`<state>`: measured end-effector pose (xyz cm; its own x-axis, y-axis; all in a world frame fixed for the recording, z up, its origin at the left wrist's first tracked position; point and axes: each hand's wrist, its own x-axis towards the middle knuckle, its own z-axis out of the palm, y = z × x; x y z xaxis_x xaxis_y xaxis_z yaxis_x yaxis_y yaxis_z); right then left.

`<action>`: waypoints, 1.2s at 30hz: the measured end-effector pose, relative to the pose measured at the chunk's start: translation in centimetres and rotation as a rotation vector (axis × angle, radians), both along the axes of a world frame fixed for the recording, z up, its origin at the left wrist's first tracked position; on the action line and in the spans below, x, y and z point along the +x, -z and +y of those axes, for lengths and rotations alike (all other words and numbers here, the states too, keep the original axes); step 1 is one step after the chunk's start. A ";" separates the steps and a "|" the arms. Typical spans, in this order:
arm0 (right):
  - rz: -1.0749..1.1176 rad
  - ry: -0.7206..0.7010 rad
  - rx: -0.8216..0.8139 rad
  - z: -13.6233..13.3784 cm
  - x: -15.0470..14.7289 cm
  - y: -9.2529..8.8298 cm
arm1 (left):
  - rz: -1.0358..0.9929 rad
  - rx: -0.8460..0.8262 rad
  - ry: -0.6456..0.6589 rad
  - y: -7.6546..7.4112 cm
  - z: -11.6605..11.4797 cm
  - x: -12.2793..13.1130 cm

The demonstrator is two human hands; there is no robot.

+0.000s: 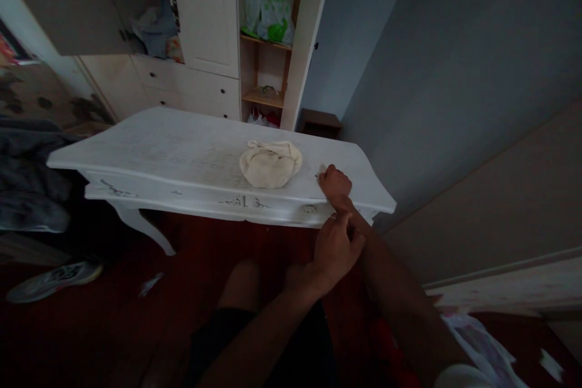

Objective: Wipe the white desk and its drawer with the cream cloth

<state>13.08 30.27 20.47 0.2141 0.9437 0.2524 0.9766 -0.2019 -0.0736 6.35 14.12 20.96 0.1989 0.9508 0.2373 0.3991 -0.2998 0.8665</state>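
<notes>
A white carved table [173,145] stands in front of me, with a crumpled cream cloth [270,163] lying on its top. My right hand [335,185] rests on the table's front edge just right of the cloth, fingers curled into a loose fist on the surface; what they pinch, if anything, is too small to name. My left hand [336,248] hovers below the table edge, at my right wrist, fingers bent and touching that wrist. My bare knee [240,285] shows below.
A white wardrobe [204,12] with open shelves and plastic bags [270,6] stands behind the table. A dark blanket [27,176] lies at the left, and a sneaker [54,279] sits on the red floor. A grey wall [454,73] closes the right side.
</notes>
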 end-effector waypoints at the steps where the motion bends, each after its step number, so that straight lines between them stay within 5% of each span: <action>1: 0.003 0.000 -0.002 0.0 0.0 0.0 | 0.009 0.006 -0.002 0.0 0.0 0.1; 36: 0.141 0.077 0.028 0.4 1.1 0.4 | 0.158 0.053 0.008 -0.1 -0.7 0.4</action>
<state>14.23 30.69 20.11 0.3210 0.9160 0.2404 0.9378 -0.2722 -0.2153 6.71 13.45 21.07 0.2455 0.9360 0.2521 0.5268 -0.3472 0.7758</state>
